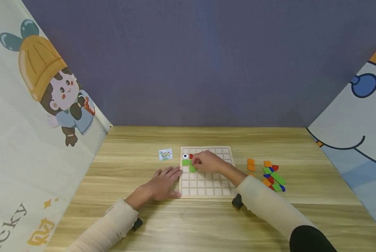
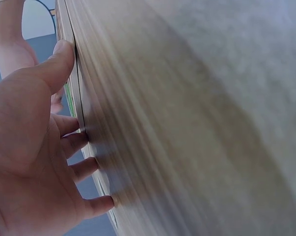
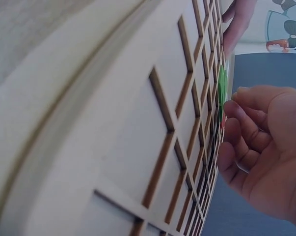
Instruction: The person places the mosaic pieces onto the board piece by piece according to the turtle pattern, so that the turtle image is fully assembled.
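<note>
A wooden grid board (image 1: 206, 196) lies on the table. In its upper left squares sit a white tile with a black dot (image 1: 185, 156), a red piece (image 1: 191, 156) and several green tiles (image 1: 185, 162). Over these, my right hand (image 1: 209, 161) bends its fingers, thumb and forefinger pinching at a green tile (image 1: 191, 162); the fingertips partly cover it. In the right wrist view the right hand (image 3: 265, 142) is close to the grid's surface. My left hand (image 1: 164, 183) lies spread at the board's left edge, fingers touching it; the left wrist view shows that hand (image 2: 35, 147) stretched out.
A small picture card (image 1: 165, 154) lies left of the board. To the right are orange square tiles (image 1: 251, 164) and a loose pile of green (image 1: 278, 177), red, blue and orange pieces. A dark wall (image 1: 206, 70) stands behind the table (image 1: 137, 140).
</note>
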A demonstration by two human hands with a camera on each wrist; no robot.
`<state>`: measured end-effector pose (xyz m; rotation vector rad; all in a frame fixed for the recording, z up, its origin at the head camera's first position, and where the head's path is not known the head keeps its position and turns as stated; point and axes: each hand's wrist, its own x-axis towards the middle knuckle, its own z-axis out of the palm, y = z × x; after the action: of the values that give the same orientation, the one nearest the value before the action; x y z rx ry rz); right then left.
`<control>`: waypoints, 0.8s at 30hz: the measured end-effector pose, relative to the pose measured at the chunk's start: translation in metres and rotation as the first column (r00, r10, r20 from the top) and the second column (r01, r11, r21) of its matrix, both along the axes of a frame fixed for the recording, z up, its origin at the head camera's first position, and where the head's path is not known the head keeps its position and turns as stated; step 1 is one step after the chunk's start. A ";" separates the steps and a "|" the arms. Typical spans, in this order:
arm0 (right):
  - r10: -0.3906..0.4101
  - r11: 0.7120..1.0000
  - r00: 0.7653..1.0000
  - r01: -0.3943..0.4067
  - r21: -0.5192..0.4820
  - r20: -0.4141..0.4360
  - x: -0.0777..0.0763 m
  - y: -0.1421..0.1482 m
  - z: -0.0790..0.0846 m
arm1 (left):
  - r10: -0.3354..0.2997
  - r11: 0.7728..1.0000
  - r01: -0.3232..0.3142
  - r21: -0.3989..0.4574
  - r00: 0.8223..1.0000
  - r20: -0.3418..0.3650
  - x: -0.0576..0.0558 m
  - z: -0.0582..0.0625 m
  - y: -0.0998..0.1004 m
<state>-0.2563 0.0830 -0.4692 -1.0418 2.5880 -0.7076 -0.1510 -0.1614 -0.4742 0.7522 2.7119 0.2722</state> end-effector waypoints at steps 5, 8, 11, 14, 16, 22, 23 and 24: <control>0.001 1.000 1.000 -0.001 -0.010 -0.013 0.001 0.007 0.001 | 0.000 1.000 0.000 -0.009 1.000 -0.004 0.001 0.000 0.000; -0.007 1.000 1.000 0.006 -0.023 -0.020 0.001 0.013 0.002 | 0.001 1.000 -0.001 -0.006 1.000 -0.003 0.001 0.000 0.001; -0.026 0.999 1.000 0.026 -0.043 0.001 0.001 0.020 0.005 | 0.005 1.000 -0.005 0.002 1.000 0.000 0.001 0.001 0.001; -0.043 0.997 0.999 0.044 -0.060 0.019 0.001 0.030 0.008 | 0.006 1.000 -0.006 0.008 1.000 0.000 0.001 0.001 0.000; -0.054 0.996 0.998 0.056 -0.072 0.032 0.001 0.039 0.009 | 0.004 1.000 -0.003 0.012 1.000 -0.003 0.001 0.001 0.000; -0.068 0.993 0.997 0.072 -0.097 0.044 -0.001 0.063 0.014 | -0.001 1.000 0.001 0.018 1.000 -0.005 0.001 0.001 0.000; -0.070 0.992 0.997 0.074 -0.100 0.044 -0.001 0.066 0.015 | 0.000 1.000 0.001 0.018 1.000 -0.005 0.001 0.001 0.000; -0.072 0.992 0.996 0.077 -0.102 0.046 -0.001 0.070 0.016 | 0.000 1.000 0.001 0.018 1.000 -0.006 0.001 0.001 0.000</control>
<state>-0.2572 0.1528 -0.4536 -0.9528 2.5893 -0.8818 -0.1500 -0.1611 -0.4734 0.7596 2.7179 0.2947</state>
